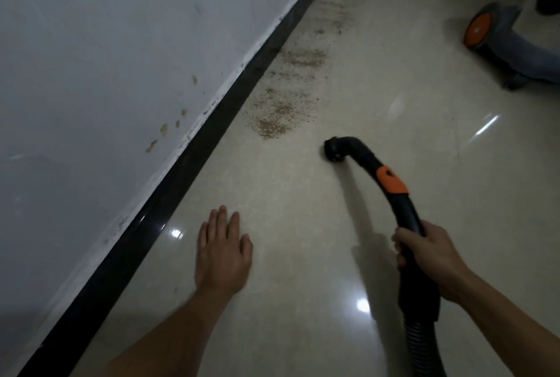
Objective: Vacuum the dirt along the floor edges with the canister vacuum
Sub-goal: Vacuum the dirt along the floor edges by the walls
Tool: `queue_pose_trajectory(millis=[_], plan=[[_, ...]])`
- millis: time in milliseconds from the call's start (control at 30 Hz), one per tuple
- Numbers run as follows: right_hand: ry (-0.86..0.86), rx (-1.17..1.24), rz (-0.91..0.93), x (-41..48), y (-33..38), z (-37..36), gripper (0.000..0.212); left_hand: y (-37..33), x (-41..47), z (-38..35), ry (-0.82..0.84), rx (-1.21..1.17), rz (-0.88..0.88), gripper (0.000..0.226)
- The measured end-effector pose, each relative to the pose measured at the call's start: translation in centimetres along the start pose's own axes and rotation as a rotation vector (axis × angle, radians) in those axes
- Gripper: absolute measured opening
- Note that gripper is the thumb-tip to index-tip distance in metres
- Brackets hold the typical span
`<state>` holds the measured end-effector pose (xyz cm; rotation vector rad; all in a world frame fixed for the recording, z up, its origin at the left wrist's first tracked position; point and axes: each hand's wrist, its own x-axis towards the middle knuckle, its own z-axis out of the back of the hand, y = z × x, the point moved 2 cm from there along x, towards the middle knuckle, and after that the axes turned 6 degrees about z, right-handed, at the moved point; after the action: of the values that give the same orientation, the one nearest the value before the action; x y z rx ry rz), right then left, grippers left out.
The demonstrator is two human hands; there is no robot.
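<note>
The right hand [424, 258] grips the black hose handle [391, 192] so its nozzle [333, 151] meets the floor [394, 110] near the dirt [281, 110] beside the baseboard [181, 170], while the left hand [222, 252], fingers straight, seems to lean on the floor for balance.

No legible text, labels, brand marks or numbers anywhere in view. The orange collar [394, 184] on the vacuum hose [407, 213] carries one small dark mark, too blurred to read. The orange wheel hub [478, 29] of the canister vacuum [515, 46] shows nothing that can be made out as lettering.
</note>
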<state>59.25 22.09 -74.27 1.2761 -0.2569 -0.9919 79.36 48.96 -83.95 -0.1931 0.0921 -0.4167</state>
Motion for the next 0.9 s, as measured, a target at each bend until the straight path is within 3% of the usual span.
queue_pose_trajectory(millis=[167, 300, 633, 733, 900], plan=[[0.246, -0.13, 0.077, -3.9, 0.2, -3.6, 0.004, -0.1, -0.2, 0.5, 0.02, 0.006, -0.022, 0.062], [0.382, -0.212, 0.094, -4.8, 0.3, -5.8, 0.014, 0.7, -0.7, 0.9, 0.024, 0.02, -0.036, 0.061], [-0.076, -0.198, 0.034, 1.2, 0.7, 1.4, 0.008, -1.5, 1.5, 1.9, 0.103, -0.048, 0.006, 0.047], [-0.098, -0.158, -0.001, 5.1, 2.4, 3.1, 0.009, -4.0, 3.9, 1.5, 0.084, -0.078, 0.056, 0.053], [-0.007, -0.117, -0.02, 12.4, 6.3, 0.5, 0.009, -7.8, 6.7, -0.4, -0.016, -0.073, 0.293, 0.059]])
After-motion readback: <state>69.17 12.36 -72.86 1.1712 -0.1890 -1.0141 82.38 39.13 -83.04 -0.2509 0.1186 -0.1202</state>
